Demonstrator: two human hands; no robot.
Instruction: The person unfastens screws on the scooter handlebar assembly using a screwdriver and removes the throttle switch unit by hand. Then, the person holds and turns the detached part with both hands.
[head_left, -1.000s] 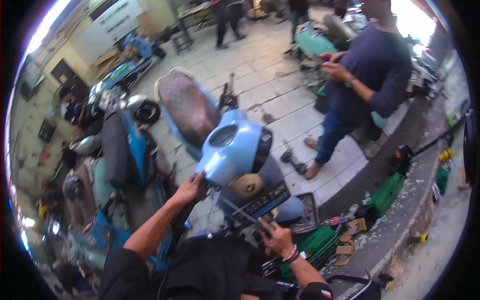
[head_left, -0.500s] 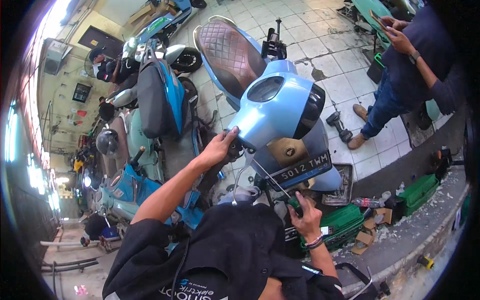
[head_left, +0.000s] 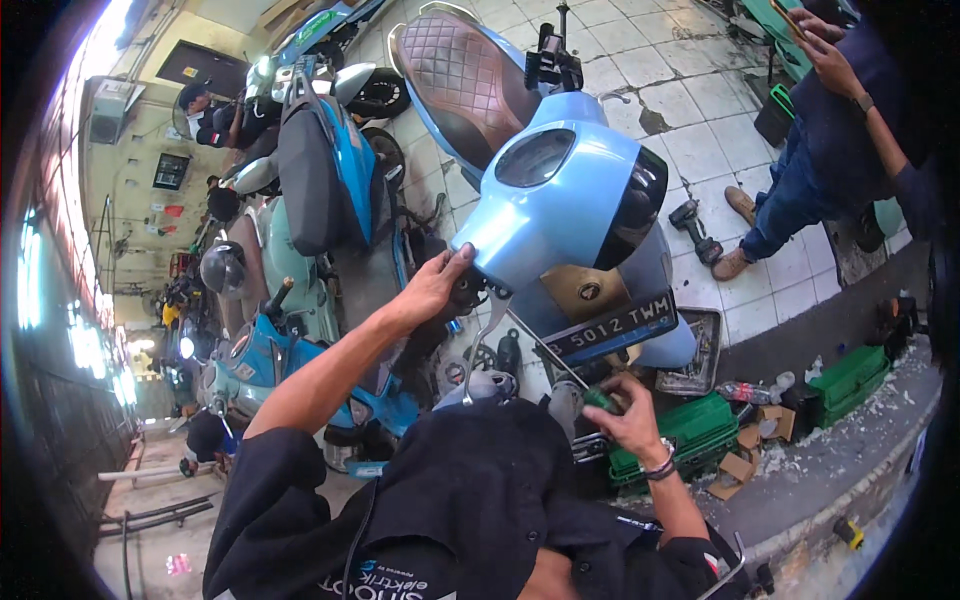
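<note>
In front of me stands a light-blue scooter, its glossy handlebar cover [head_left: 540,225] facing me. My left hand [head_left: 432,290] grips the near left end of that cover, thumb on top and fingers curled beneath. A screwdriver with a green handle [head_left: 602,400] is in my right hand [head_left: 634,422]. Its long shaft slants up and left, the tip reaching under the cover near the brake lever [head_left: 485,340]. Exactly what the tip touches is hidden. Below the cover is a dark number plate [head_left: 612,332] on the scooter's front.
A metal tray [head_left: 708,350] and green toolboxes [head_left: 690,432] lie to the right, with a plastic bottle [head_left: 745,391] and torn cardboard [head_left: 735,475]. A cordless drill [head_left: 695,230] rests on the tiles beside a standing person [head_left: 830,180] holding a phone. Other scooters [head_left: 320,190] crowd the left.
My right hand has shifted slightly right, and its fingers sit differently around the screwdriver handle. My left hand keeps its hold on the cover. The whole view has moved a little.
</note>
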